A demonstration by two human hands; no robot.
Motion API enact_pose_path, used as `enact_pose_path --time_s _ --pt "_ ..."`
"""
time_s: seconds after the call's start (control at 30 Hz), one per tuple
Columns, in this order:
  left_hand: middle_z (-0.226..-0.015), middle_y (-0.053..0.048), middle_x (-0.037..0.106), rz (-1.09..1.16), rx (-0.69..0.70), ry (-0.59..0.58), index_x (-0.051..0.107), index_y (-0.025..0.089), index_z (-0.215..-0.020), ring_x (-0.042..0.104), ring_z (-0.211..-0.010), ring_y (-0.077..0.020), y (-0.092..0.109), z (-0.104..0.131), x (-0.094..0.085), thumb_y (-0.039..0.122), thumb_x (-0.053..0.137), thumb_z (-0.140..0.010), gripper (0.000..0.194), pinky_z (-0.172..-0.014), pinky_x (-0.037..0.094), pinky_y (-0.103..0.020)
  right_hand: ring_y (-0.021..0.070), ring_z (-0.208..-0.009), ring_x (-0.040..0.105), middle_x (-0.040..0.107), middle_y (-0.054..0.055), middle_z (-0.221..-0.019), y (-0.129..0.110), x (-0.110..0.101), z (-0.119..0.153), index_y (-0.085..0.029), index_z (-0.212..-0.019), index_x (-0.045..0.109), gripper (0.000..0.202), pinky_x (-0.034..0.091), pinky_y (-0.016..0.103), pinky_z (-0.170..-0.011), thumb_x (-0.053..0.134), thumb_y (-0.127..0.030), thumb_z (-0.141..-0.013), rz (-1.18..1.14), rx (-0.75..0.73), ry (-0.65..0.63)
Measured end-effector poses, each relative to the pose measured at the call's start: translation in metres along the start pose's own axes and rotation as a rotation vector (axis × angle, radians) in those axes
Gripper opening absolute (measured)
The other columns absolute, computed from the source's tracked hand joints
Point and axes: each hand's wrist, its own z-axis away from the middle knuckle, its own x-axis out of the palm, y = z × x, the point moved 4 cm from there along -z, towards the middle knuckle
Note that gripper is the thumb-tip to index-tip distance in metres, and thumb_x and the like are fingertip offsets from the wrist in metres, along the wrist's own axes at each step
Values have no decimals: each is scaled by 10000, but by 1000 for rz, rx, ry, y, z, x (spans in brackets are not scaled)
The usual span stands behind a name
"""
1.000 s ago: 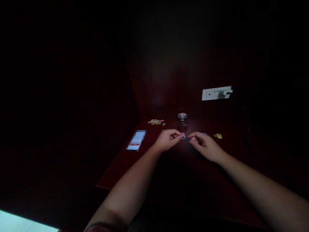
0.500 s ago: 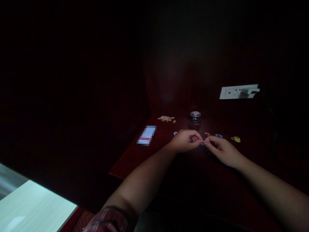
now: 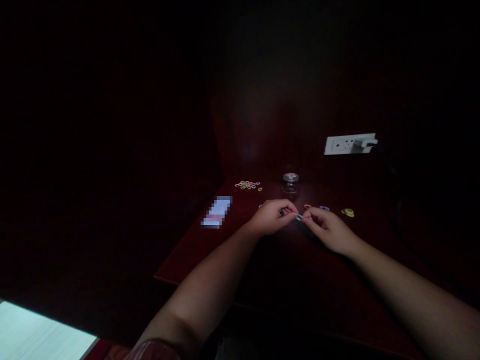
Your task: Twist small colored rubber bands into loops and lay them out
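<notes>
A light blue hair tie (image 3: 299, 217) is stretched between my two hands above the dark red tabletop. My left hand (image 3: 272, 217) pinches one end of it between thumb and fingers. At the other end, the thumb and fingertips of my right hand (image 3: 330, 230) grip it. Just beyond the right hand lie an orange-pink hair tie (image 3: 307, 206), purple hair ties (image 3: 324, 208) and, farther right, yellow hair ties (image 3: 348, 213). Behind my left hand a bit of a pale blue tie shows, mostly hidden.
A mixed heap of coloured hair ties (image 3: 245, 185) lies at the back left. Near it stands a clear lidded jar (image 3: 290, 184). A blurred-out phone-like rectangle (image 3: 216, 212) rests by the left table edge. A wall socket (image 3: 348, 144) holds a plug with a cable.
My hands have moved slightly apart, and the blue hair tie now looks stretched longer between them. The whole view has shifted, so everything on the table appears farther left.
</notes>
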Motion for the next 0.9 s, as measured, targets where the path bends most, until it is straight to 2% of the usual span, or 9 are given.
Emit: enact_pose_path --time_s 0.13,0.33,0.67,0.9 --pt "-776 -19 658 13 -9 13 652 140 -865 576 -696 -95 -1 0 2 270 590 -820 151 -624 430 -180 145 -619 489 520 -2 -675 -3 -1 1 -192 -811 555 156 426 273 -610 475 -304 -883 -45 -14 42" --pt "-776 -17 652 26 -36 17 639 143 -871 569 -689 -92 -2 0 2 272 585 -820 150 -606 427 -178 149 -659 502 541 17 -716 -10 -2 0 -185 -828 567 147 424 262 -608 477 -288 -882 -55 -41 88" --pt "-806 -29 667 110 -25 -31 637 144 -961 588 -688 -88 6 1 8 275 610 -808 203 -595 440 -173 159 -661 527 540 7 -657 -7 -5 -1 -197 -754 535 153 448 278 -623 514 -310 -856 -81 39 196" --pt "-770 -21 651 52 -55 24 633 138 -873 556 -649 -82 2 2 3 287 597 -812 165 -583 430 -177 118 -548 442 471 -25 -589 -9 -5 -1 -185 -725 547 168 407 248 -528 543 -305 -842 -121 31 189"
